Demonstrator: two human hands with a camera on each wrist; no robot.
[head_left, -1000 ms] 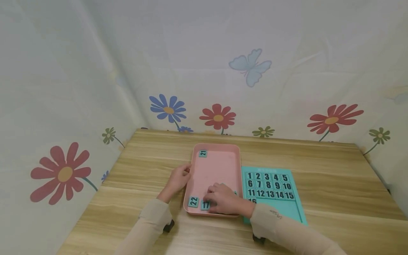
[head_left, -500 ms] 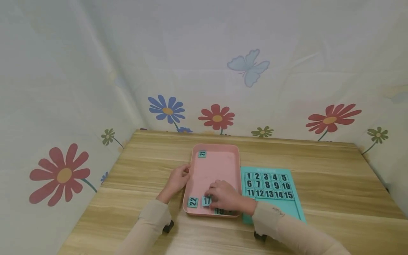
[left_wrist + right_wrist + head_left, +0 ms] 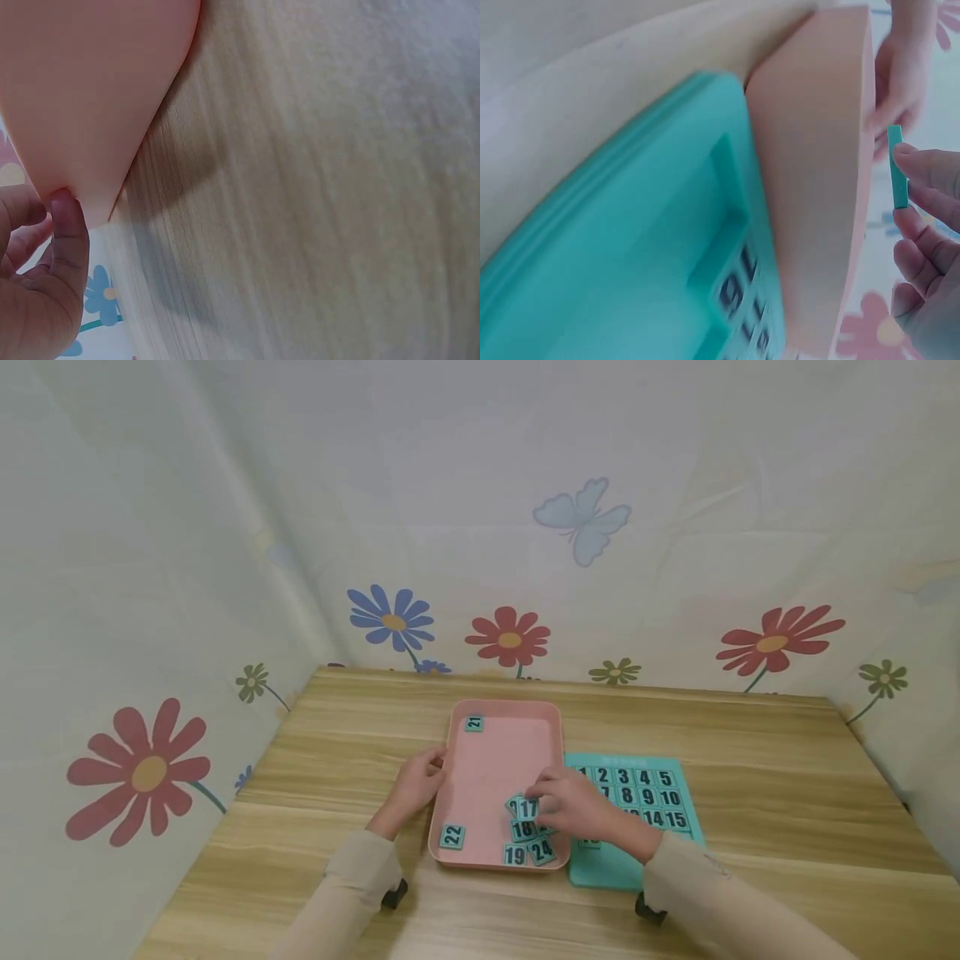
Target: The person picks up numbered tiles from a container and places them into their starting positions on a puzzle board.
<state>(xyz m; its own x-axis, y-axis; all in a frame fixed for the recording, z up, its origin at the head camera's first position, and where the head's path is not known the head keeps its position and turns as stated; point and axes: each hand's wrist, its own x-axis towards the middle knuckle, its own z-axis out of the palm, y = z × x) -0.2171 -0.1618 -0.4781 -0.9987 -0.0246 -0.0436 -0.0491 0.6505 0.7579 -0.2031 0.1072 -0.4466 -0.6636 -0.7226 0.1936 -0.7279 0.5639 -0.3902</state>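
My right hand pinches a small teal number tile marked 17 by its edges, over the right side of the pink tray. From the right wrist view the tile appears edge-on, raised above the tray wall. Beneath it lie tiles 18, 19 and 24, with others partly hidden by the hand. My left hand grips the tray's left rim, its thumb pressed to the outer wall.
Right of the tray lies a teal number board with rows of tiles starting at 1; my right forearm covers part of it. Tile 21 sits at the tray's far left, tile 22 at its near left. A flowered cloth backs the wooden table.
My right hand has picked up tile 17 and carried it right toward the board, uncovering the tiles at the tray's near right. The left hand stays at the rim.
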